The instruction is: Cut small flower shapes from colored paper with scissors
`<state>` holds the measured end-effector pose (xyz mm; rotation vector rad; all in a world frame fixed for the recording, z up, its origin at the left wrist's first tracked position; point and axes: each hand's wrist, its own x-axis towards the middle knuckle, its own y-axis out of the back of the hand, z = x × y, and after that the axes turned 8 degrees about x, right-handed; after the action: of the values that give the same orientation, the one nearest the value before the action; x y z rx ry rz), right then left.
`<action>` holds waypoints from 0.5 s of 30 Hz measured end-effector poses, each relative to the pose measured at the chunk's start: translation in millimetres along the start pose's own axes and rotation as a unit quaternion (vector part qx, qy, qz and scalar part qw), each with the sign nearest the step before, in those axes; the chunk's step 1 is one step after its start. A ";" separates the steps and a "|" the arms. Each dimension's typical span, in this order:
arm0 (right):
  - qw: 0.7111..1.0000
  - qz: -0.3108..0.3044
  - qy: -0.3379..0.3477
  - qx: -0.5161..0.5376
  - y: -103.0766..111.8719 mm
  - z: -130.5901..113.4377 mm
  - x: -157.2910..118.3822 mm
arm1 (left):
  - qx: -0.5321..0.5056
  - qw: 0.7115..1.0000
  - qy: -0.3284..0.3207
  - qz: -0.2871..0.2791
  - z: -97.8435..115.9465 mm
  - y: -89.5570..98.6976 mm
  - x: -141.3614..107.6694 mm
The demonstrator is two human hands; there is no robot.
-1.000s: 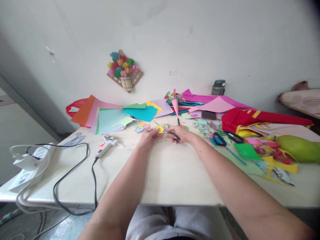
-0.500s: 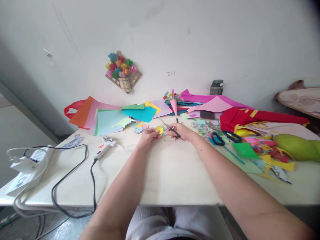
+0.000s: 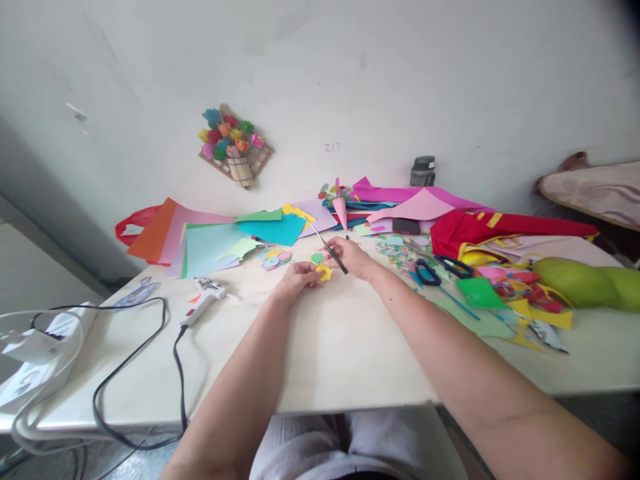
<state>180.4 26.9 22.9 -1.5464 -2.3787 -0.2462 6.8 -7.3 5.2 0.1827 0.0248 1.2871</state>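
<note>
A small yellow paper piece [image 3: 325, 273] is pinched in the fingertips of my left hand [image 3: 299, 279], low over the table. My right hand [image 3: 349, 257] grips a pair of slim scissors [image 3: 333, 255], its blades pointing up and to the left. Behind the fingers lies a small green paper piece [image 3: 317, 257]. Left of my left hand rest several cut paper rounds [image 3: 277, 259]. A pink paper cone with small coloured flowers [image 3: 341, 212] stands beyond my right hand.
A white glue gun [image 3: 203, 303] with a black cable and a power strip [image 3: 45, 360] are at the left. Coloured sheets [image 3: 205, 247] lie along the back. Blue-handled scissors [image 3: 427, 272], paper scraps [image 3: 395, 252] and a green object [image 3: 575, 280] occupy the right.
The yellow piece and my left hand have come slightly nearer, away from the scissors. My right hand has lifted the scissors a little, and the blades show more. The whole view has shifted slightly.
</note>
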 end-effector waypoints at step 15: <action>0.997 0.049 -0.063 -0.008 -8.4 -9.2 -2.5 | -0.084 0.993 -0.013 0.086 -0.5 1.8 1.8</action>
<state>175.0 18.6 30.9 -1.7287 -2.3903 -0.1508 5.6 -5.0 5.1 0.0581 -0.1243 1.4508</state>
